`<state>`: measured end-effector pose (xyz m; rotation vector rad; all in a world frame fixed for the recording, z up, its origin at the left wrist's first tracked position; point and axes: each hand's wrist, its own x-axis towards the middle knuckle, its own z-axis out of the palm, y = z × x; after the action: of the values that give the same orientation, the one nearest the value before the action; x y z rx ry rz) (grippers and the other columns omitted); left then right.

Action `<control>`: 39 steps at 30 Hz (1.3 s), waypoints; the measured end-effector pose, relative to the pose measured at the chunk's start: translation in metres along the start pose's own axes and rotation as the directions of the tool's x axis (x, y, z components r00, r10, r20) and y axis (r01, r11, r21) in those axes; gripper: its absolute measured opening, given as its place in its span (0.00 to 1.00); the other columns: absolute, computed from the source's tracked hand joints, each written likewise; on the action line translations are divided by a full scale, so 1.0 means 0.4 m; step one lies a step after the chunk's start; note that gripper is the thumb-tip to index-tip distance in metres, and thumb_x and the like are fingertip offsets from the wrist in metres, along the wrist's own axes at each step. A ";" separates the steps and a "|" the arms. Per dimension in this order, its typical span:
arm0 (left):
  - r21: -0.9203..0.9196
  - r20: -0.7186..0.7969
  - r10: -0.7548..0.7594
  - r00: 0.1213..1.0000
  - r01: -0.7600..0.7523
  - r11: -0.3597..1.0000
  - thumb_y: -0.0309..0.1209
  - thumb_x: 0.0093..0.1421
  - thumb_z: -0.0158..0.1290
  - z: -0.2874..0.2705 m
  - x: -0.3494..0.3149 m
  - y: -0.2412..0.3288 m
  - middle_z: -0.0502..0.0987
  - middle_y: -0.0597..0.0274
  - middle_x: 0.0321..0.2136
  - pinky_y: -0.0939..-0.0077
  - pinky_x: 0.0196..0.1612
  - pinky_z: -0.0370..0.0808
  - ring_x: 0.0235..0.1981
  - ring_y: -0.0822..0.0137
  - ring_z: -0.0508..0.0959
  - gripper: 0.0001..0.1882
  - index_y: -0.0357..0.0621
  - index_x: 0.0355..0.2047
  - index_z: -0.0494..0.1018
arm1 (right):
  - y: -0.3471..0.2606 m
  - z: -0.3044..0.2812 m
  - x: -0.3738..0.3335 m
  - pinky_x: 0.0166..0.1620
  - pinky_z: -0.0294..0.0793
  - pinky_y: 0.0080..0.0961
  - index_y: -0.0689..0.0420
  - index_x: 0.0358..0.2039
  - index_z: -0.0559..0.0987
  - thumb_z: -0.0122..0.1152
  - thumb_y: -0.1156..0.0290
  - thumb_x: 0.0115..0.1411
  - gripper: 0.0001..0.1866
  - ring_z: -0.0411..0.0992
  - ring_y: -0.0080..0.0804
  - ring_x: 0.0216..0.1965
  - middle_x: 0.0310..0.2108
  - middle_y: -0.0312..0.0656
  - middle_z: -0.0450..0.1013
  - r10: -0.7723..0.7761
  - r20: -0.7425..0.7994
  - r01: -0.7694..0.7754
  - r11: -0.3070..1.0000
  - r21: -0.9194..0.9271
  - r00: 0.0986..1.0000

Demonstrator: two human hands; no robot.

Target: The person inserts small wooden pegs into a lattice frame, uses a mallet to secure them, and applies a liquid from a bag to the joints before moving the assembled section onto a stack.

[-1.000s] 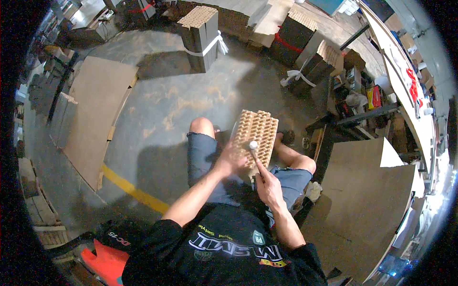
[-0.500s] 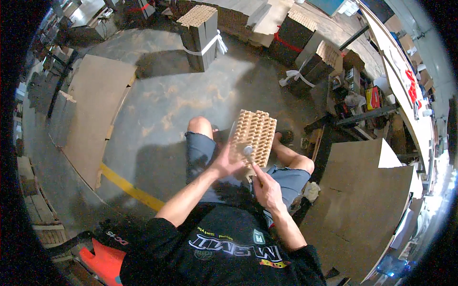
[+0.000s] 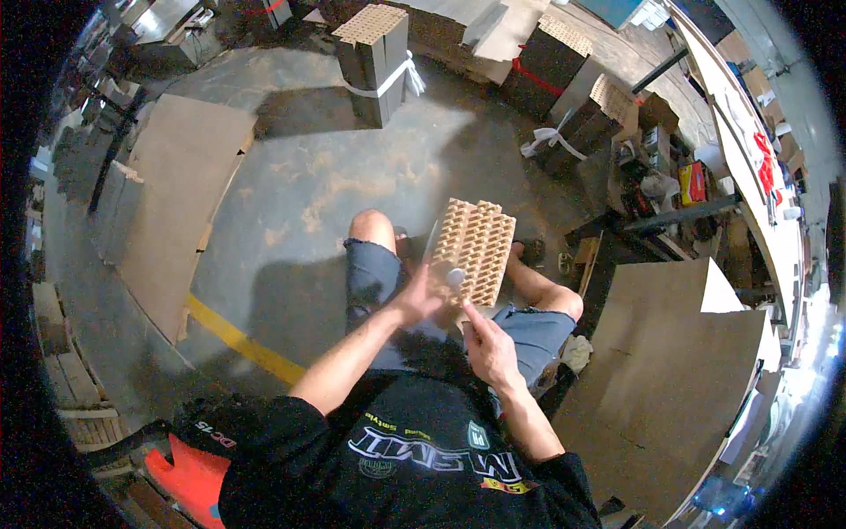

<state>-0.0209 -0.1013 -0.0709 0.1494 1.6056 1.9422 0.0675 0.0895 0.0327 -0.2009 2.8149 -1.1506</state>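
Between my knees stands a bundle of boards with a notched, tan top (image 3: 477,251). My left hand (image 3: 421,295) is at the bundle's near left side, with the fingers blurred and partly hidden. A pale, see-through smear runs along the left edge there. At the near right corner, my right hand (image 3: 490,346) is closed, its index finger pointing toward the bundle. It appears to grip a small tool with a round grey head (image 3: 456,277), which is over the near left part of the notched top. The tool's handle is mostly hidden by the hand.
A dark bundle with white binding (image 3: 374,66) stands ahead on the floor. More bound bundles (image 3: 551,66) are at the far right. Large brown sheets (image 3: 181,212) lie at left, others (image 3: 661,370) at right. A cluttered shelf (image 3: 679,216) stands at the right.
The view has shifted slightly. My hands stay by the bundle, and the round grey head sits a little further left and higher against the notched top.
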 end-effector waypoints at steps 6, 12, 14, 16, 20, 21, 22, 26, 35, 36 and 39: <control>0.118 -0.033 -0.099 0.995 0.102 0.988 0.21 0.59 0.50 0.002 0.011 0.019 0.64 0.50 0.62 0.69 0.46 0.76 0.51 0.60 0.72 0.51 0.50 0.75 0.31 | -0.003 0.024 -0.005 0.46 0.79 0.38 0.49 0.64 0.71 0.58 0.76 0.64 0.27 0.78 0.54 0.45 0.48 0.56 0.77 0.172 0.155 -0.167 0.985 -0.041 0.973; 0.266 -0.118 0.048 0.992 -0.015 0.964 0.19 0.58 0.51 0.022 0.015 0.005 0.71 0.53 0.58 0.72 0.52 0.75 0.53 0.62 0.74 0.50 0.49 0.75 0.35 | -0.010 0.003 -0.020 0.51 0.77 0.37 0.48 0.65 0.71 0.57 0.77 0.64 0.27 0.77 0.53 0.50 0.50 0.57 0.76 0.166 0.017 -0.167 0.985 0.038 0.986; 0.074 -0.074 -0.009 0.997 0.015 0.997 0.17 0.57 0.51 0.029 0.015 0.063 0.70 0.53 0.61 0.70 0.59 0.72 0.59 0.63 0.72 0.48 0.47 0.74 0.39 | 0.005 0.012 -0.017 0.52 0.76 0.36 0.49 0.66 0.69 0.57 0.76 0.65 0.28 0.76 0.53 0.52 0.50 0.58 0.76 0.188 0.049 -0.190 0.981 0.041 0.981; 0.045 -0.065 -0.005 0.998 0.008 0.999 0.16 0.57 0.51 0.005 0.034 0.021 0.69 0.54 0.62 0.70 0.62 0.71 0.61 0.63 0.71 0.47 0.47 0.73 0.41 | 0.002 0.008 0.002 0.53 0.76 0.36 0.50 0.66 0.68 0.56 0.75 0.65 0.28 0.76 0.52 0.51 0.49 0.59 0.76 0.256 0.136 -0.271 0.957 0.104 0.957; 0.155 -0.123 0.053 0.991 -0.034 0.987 0.15 0.56 0.54 0.011 0.030 -0.027 0.71 0.54 0.60 0.71 0.61 0.72 0.58 0.63 0.73 0.50 0.48 0.74 0.40 | -0.029 -0.019 -0.016 0.50 0.77 0.36 0.48 0.65 0.70 0.56 0.73 0.66 0.26 0.78 0.53 0.47 0.46 0.59 0.77 0.138 -0.022 -0.131 0.975 0.180 0.990; 0.092 -0.111 0.074 0.991 -0.064 0.994 0.14 0.56 0.54 -0.001 0.038 -0.078 0.71 0.54 0.61 0.71 0.61 0.72 0.58 0.63 0.73 0.51 0.49 0.74 0.40 | -0.021 -0.012 -0.024 0.50 0.77 0.36 0.48 0.65 0.70 0.56 0.73 0.66 0.26 0.78 0.53 0.47 0.46 0.59 0.77 0.139 -0.019 -0.134 0.975 0.178 0.990; 0.029 -0.099 0.095 0.991 -0.093 0.995 0.14 0.55 0.54 -0.007 0.036 -0.109 0.71 0.55 0.61 0.70 0.61 0.72 0.58 0.63 0.74 0.52 0.50 0.74 0.39 | -0.006 0.000 -0.035 0.49 0.77 0.36 0.48 0.65 0.71 0.57 0.72 0.66 0.25 0.78 0.53 0.46 0.45 0.58 0.77 0.122 -0.023 -0.119 0.986 0.120 0.992; -0.138 -0.064 -0.082 0.995 0.073 0.988 0.11 0.55 0.49 0.021 0.002 0.052 0.66 0.56 0.65 0.70 0.63 0.68 0.62 0.64 0.69 0.52 0.52 0.75 0.38 | 0.006 0.007 -0.020 0.48 0.78 0.37 0.49 0.63 0.72 0.57 0.73 0.66 0.24 0.78 0.53 0.45 0.43 0.56 0.78 0.242 0.172 -0.230 0.969 -0.088 0.955; 0.016 -0.086 0.070 0.994 -0.069 0.997 0.17 0.58 0.51 0.016 0.023 -0.024 0.68 0.54 0.62 0.71 0.62 0.69 0.61 0.61 0.70 0.44 0.46 0.72 0.45 | 0.023 0.004 -0.071 0.41 0.79 0.39 0.40 0.64 0.71 0.57 0.72 0.65 0.27 0.77 0.54 0.38 0.38 0.52 0.78 0.185 0.160 -0.161 0.975 -0.155 0.970; -0.224 -0.068 0.132 0.989 -0.144 0.964 0.16 0.63 0.50 0.018 0.028 -0.033 0.68 0.57 0.61 0.74 0.61 0.70 0.62 0.66 0.69 0.39 0.46 0.71 0.48 | 0.021 0.001 -0.065 0.41 0.79 0.39 0.40 0.64 0.71 0.57 0.72 0.65 0.27 0.77 0.54 0.38 0.38 0.52 0.78 0.184 0.158 -0.160 0.975 -0.153 0.970; 0.126 -0.106 0.085 0.991 -0.072 0.989 0.19 0.63 0.51 0.036 0.006 0.087 0.68 0.55 0.61 0.69 0.63 0.68 0.62 0.64 0.68 0.38 0.45 0.71 0.48 | 0.018 -0.004 -0.042 0.40 0.78 0.39 0.42 0.64 0.72 0.57 0.73 0.65 0.26 0.77 0.54 0.37 0.39 0.53 0.77 0.092 0.088 -0.091 0.996 -0.010 0.992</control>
<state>-0.0297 -0.0907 -0.0358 0.1590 1.8176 1.9414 0.0831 0.0984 0.0294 -0.1186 2.7195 -1.0869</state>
